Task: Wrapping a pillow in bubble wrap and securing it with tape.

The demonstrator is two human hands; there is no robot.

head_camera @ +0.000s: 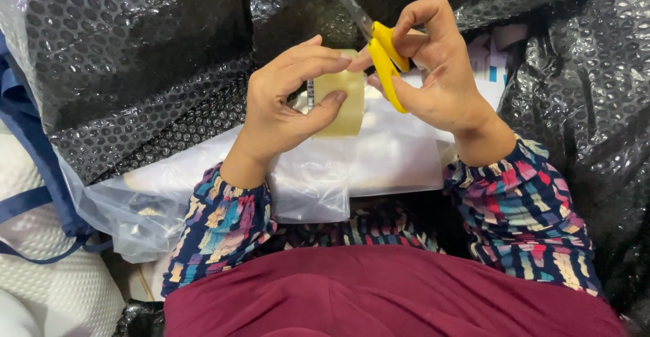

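Black bubble wrap [142, 73] spreads behind one clear plastic bag [352, 167] on the lap, above which the left hand [284, 103] pinches one roll of clear tape [342, 103] while the right hand [440, 73] grips one pair of yellow-handled scissors [386, 59], blades pointing up.

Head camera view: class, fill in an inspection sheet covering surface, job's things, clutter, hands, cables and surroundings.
Surface: black bubble wrap sheet, spread wide.
Job's things: clear tape roll; yellow-handled scissors, blades pointing up and away.
Clutter: clear plastic bag under the hands; white parcel with label at right.
Hands: left hand grips the roll; right hand holds the scissors.
Cables: nothing seen.
Surroundings: blue straps; white textured padding.
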